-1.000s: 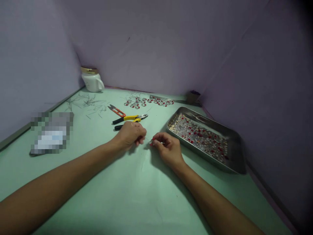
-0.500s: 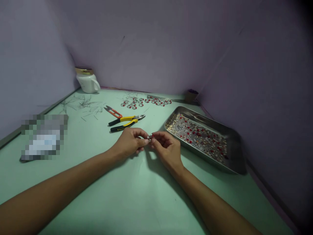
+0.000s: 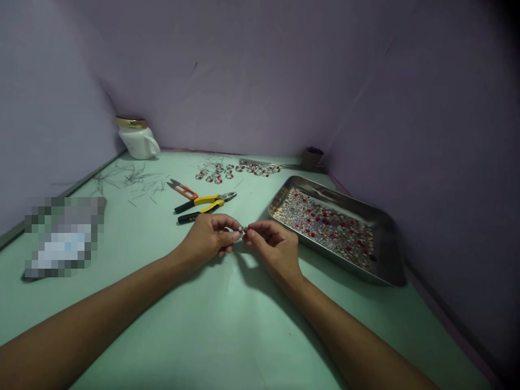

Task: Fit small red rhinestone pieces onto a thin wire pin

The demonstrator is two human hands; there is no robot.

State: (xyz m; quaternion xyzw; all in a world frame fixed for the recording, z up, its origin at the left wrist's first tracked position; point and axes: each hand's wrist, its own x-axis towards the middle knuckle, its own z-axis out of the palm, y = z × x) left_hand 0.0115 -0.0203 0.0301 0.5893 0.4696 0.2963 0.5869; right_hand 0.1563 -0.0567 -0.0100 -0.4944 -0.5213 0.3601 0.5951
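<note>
Over the green table [image 3: 203, 336], my left hand [image 3: 209, 237] and right hand [image 3: 274, 244] meet at the fingertips [image 3: 239, 231], pinching a tiny bead [image 3: 244, 229] between them. At two o'clock sits a steel tray [image 3: 325, 189] of red and silver beads; at eleven, pliers [image 3: 205, 202] and snips [image 3: 181, 189]; at twelve, beaded rings [image 3: 215, 173].

Pliers mid-frame, metal tray [image 3: 325, 190] at right.

Thread snips [image 3: 181, 189] lie just behind the pliers [image 3: 205, 203] on the work table [image 3: 260, 336]; beaded rings [image 3: 227, 171] lie farther back, wire clippings [image 3: 134, 181] to the left, a lidded jar [image 3: 136, 143] in the upper-left corner, a blurred packet [image 3: 63, 238] at far left, loose beads [image 3: 325, 230] in the tray.
</note>
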